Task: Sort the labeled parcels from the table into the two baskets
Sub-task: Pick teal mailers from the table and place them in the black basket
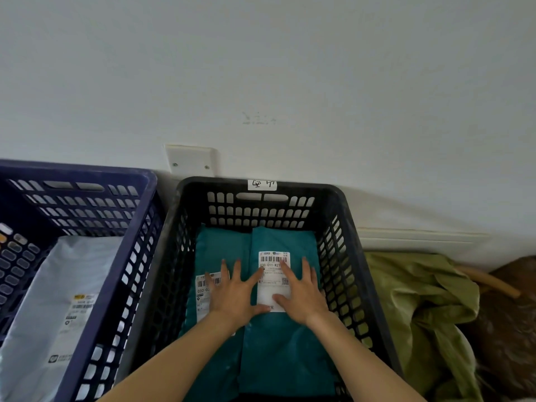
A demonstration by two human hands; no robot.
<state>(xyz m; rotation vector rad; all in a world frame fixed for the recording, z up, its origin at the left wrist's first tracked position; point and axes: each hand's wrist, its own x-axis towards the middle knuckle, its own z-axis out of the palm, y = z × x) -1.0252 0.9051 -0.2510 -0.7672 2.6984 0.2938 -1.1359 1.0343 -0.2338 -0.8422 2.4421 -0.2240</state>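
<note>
Right hand (pixel 301 294) rests flat on teal parcel (pixel 285 359).

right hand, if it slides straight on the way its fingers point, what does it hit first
Probably the far slotted wall of the black plastic basket, past the teal plastic parcel the right hand rests on; depth is unclear.

A black slotted basket (pixel 220 185) holds two teal parcels lying flat, white barcode labels up. The right teal parcel (pixel 290 358) overlaps the left teal parcel (pixel 220 250). Just left, a blue slotted basket (pixel 87 170) holds a pale grey parcel (pixel 58 285), label up.
</note>
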